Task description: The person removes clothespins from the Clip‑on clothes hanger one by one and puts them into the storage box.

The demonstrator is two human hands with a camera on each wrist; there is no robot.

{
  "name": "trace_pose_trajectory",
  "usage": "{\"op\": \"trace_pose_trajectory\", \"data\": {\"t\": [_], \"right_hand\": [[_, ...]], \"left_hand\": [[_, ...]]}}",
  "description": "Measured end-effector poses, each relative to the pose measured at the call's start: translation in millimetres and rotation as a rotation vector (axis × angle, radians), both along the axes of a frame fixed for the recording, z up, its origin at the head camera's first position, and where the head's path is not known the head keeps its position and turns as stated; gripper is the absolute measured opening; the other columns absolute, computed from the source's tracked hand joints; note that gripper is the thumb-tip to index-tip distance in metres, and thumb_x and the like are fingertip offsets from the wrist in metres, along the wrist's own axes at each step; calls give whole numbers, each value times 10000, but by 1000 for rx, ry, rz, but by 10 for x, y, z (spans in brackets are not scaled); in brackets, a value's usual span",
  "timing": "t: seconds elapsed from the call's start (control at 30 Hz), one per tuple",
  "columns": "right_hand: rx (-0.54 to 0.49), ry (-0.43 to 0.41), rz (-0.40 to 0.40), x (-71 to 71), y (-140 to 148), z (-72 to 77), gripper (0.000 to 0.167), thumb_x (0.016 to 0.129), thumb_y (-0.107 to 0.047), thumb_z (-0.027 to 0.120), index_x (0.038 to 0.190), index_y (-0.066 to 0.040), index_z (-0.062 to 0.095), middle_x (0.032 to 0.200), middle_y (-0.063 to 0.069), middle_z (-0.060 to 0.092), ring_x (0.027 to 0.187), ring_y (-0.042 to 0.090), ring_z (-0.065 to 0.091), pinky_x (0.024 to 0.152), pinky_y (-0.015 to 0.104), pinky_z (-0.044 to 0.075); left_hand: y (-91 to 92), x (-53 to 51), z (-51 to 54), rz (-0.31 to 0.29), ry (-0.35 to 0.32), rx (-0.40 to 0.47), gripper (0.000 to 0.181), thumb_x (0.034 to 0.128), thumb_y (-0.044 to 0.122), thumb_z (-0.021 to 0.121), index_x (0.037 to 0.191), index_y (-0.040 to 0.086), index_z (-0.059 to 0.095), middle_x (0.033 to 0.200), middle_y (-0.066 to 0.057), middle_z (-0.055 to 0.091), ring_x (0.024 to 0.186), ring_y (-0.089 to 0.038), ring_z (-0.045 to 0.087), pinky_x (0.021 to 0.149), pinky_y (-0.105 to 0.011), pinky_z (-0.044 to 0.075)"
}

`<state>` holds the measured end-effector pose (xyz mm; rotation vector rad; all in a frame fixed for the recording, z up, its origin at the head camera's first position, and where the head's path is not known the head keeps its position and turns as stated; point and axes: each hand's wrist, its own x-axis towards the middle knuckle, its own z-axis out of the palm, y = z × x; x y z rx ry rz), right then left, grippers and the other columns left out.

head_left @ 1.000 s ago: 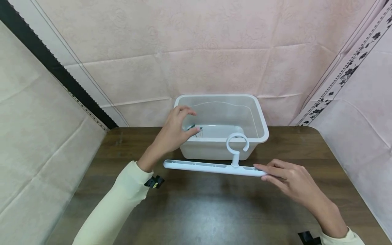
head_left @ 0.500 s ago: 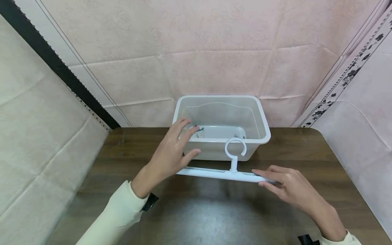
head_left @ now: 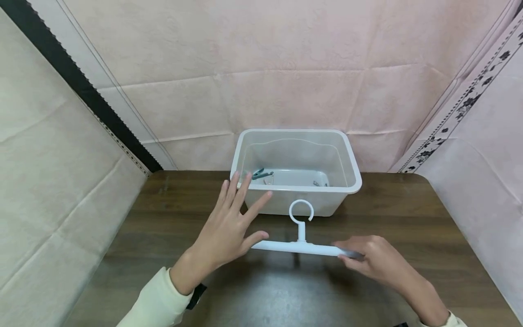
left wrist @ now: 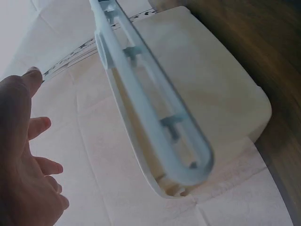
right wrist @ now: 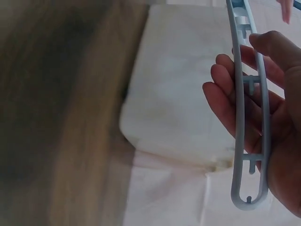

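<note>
A pale blue plastic hanger point(head_left: 300, 246) with a round hook on top is held level above the table, in front of the bin. My right hand point(head_left: 377, 261) grips its right end between thumb and fingers; the right wrist view shows the slotted bar point(right wrist: 239, 113) lying across the fingers. Spread and straight, my left hand point(head_left: 224, 231) hovers by the hanger's left end, which it partly hides in the head view. The left wrist view shows a gap between the left fingers point(left wrist: 40, 127) and the bar point(left wrist: 155, 103).
A light grey plastic bin point(head_left: 296, 202) stands at the table's back edge. Inside lie a dark green clothespin point(head_left: 261, 175) and small items too small to tell. The wooden table point(head_left: 282, 295) meets pale cloth walls point(head_left: 286, 100) behind and at the sides.
The hanger has come down and nearer, away from the bin, with my right hand still gripping it. My left hand has drawn back from over the bin and spread its fingers.
</note>
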<state>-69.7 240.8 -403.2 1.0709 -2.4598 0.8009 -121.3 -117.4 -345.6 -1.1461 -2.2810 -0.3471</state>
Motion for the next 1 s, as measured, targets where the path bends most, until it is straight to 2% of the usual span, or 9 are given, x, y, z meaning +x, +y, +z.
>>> {"op": "trace_pose_trajectory", "data": {"t": [0.1,0.27,0.43,0.6,0.77,1.0], "right_hand": [[2,-2,7,-1,-26,-124,253,771,-59,826,1015,-105,778,853,-100,705,698,-26,589,573,176,467],[45,-9,3,-1,-66,-355,161,814,-127,826,967,-96,787,859,-49,733,729,29,658,581,216,510],[70,-80,-1,11,-74,-517,176,816,-129,827,982,-75,802,900,2,752,784,83,700,611,251,545],[84,-171,5,15,-69,-614,223,862,-139,792,1073,-68,789,966,9,753,838,91,703,636,282,562],[91,-187,2,13,-74,-675,277,904,-156,754,1177,-104,761,1024,-7,745,892,94,698,664,302,568],[88,-259,-22,4,-69,-723,291,903,-208,756,1185,-132,762,980,-54,746,870,59,679,637,285,544]], "left_hand": [[-23,21,-17,22,-13,-26,731,1022,640,261,1549,146,378,1622,-268,60,1478,-458,29,1137,-642,88],[-52,29,-13,26,-12,-29,722,1027,630,256,1552,145,363,1624,-263,67,1477,-463,31,1133,-652,80],[-65,23,-7,20,-5,-23,717,1030,623,260,1545,137,369,1620,-269,78,1474,-468,37,1133,-651,86],[-79,15,5,22,-8,-29,706,1034,615,255,1547,142,363,1620,-271,74,1474,-469,31,1132,-651,92],[-88,7,20,25,-23,-38,695,1038,607,245,1554,154,351,1622,-268,63,1473,-468,21,1137,-643,79],[-98,10,35,22,-42,-38,685,1038,599,247,1552,158,350,1625,-263,44,1474,-465,8,1139,-639,69]]}}
